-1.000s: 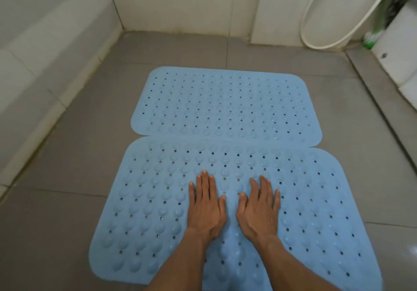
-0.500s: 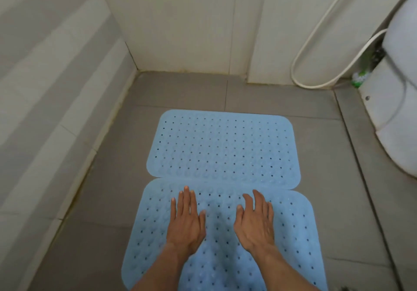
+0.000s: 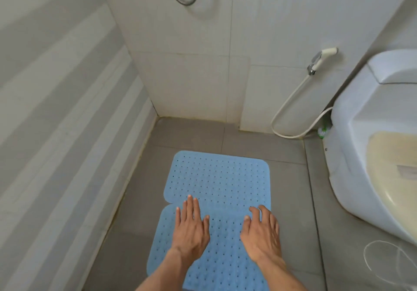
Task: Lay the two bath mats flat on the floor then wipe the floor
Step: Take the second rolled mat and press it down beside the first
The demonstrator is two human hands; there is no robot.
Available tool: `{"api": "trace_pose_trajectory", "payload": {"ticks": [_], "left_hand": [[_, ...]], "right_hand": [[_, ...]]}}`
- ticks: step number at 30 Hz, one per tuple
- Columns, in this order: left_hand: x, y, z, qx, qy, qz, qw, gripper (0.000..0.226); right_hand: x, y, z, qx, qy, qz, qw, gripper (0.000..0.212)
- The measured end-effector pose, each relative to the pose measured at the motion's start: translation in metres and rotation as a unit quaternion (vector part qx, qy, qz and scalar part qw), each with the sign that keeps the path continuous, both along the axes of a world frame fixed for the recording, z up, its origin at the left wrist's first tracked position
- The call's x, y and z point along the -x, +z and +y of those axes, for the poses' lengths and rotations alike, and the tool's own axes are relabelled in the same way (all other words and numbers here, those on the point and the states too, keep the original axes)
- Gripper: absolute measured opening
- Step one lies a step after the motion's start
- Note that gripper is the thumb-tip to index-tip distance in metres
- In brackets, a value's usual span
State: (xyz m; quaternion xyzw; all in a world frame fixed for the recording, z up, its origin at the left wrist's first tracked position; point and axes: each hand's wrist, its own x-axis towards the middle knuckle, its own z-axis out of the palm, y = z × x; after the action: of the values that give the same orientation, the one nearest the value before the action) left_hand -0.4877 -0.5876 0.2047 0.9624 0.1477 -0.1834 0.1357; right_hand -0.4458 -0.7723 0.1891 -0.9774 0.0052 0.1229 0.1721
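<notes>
Both hands are spread open, palm down, gripping nothing: the left hand (image 3: 190,227) with straight fingers reaching the seam between the mats, the right hand (image 3: 261,234) with fingers slightly curled. The near mat (image 3: 223,259) and far mat (image 3: 220,175), blue perforated rubber with rounded corners, lie flat, edges touching, on the grey tiled floor (image 3: 291,200).

To my right stands a white toilet (image 3: 370,146); a bidet sprayer (image 3: 321,59) with its hose (image 3: 286,108) hangs on the tiled wall (image 3: 203,65).

Matt rubbery mats (image 3: 221,178) (perforated) — glossy ceramic toilet (image 3: 361,155).
</notes>
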Motion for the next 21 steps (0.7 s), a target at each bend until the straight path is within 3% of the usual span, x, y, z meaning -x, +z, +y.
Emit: {"api": "trace_pose_trajectory", "payload": {"ticks": [6, 9, 15, 21], "left_hand": [[-0.011, 0.112, -0.005, -0.032, 0.022, -0.044, 0.998, 0.099], [-0.018, 0.152, -0.001, -0.031, 0.035, -0.092, 0.995, 0.110], [-0.020, 0.221, 0.027, -0.044, 0.057, -0.137, 0.988, 0.089], [-0.013, 0.279, 0.061, -0.072, 0.069, -0.181, 0.978, 0.086]], "right_hand": [[-0.032, 0.123, -0.015, -0.004, 0.031, -0.045, 0.999, 0.059], [-0.050, 0.169, -0.014, 0.003, 0.067, -0.056, 0.996, 0.041], [-0.068, 0.241, 0.009, 0.007, 0.117, -0.081, 0.990, 0.041], [-0.069, 0.308, 0.057, -0.019, 0.158, -0.132, 0.978, 0.045]]}}
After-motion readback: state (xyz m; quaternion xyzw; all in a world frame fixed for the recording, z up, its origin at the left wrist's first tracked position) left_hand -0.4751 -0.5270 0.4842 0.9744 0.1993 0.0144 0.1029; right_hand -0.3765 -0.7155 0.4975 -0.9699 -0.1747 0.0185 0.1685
